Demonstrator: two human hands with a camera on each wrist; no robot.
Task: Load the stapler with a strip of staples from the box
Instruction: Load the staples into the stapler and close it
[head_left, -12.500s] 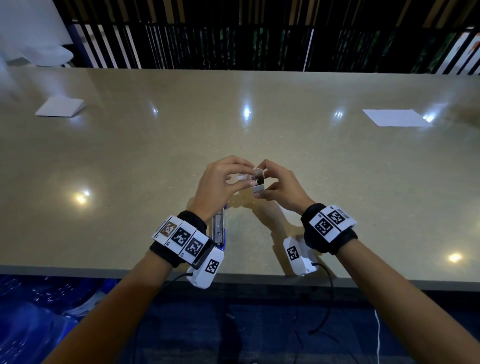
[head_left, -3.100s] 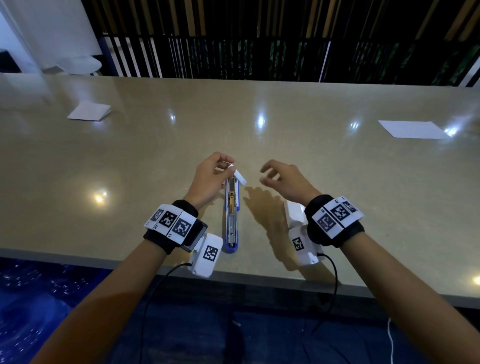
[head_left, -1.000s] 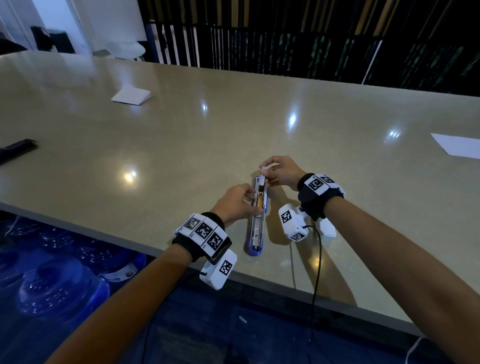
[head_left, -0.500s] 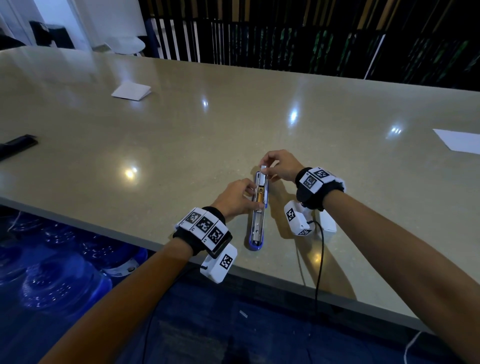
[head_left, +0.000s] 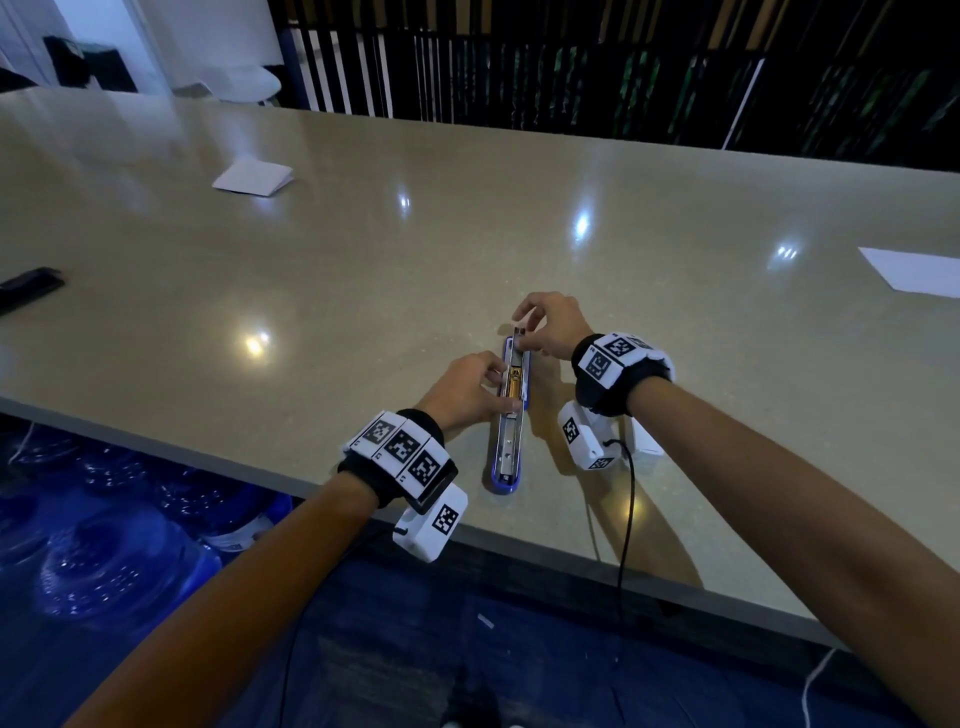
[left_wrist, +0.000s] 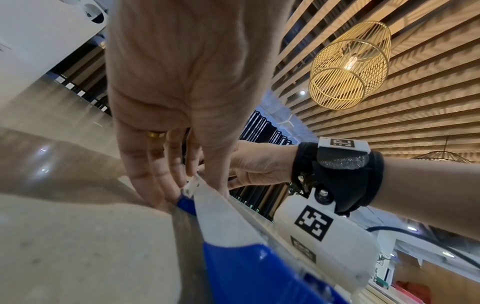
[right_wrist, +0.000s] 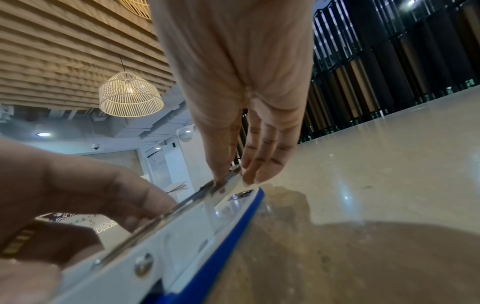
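Observation:
A blue and white stapler (head_left: 506, 452) lies opened flat on the beige table (head_left: 363, 270), its metal magazine facing up. My left hand (head_left: 501, 382) pinches the stapler's middle from the left, beside the gold pusher; in the left wrist view the left hand (left_wrist: 192, 185) has fingers and thumb on either side of the stapler (left_wrist: 228, 226). My right hand (head_left: 519, 332) pinches a short silvery staple strip at the magazine's far end. In the right wrist view the right hand (right_wrist: 233, 174) has its thumb on the rail of the stapler (right_wrist: 182, 236). The white staple box (head_left: 647, 441) sits by my right wrist.
A folded paper (head_left: 253, 178) lies far left and a flat sheet (head_left: 914, 270) at the far right. A black object (head_left: 28, 283) rests at the left edge. Blue water bottles (head_left: 104, 561) stand below the table's near edge, close to the stapler.
Both hands first held the small box. My right hand then reached to the stapler's far end and my left hand slid to its middle. Little has moved in the last second.

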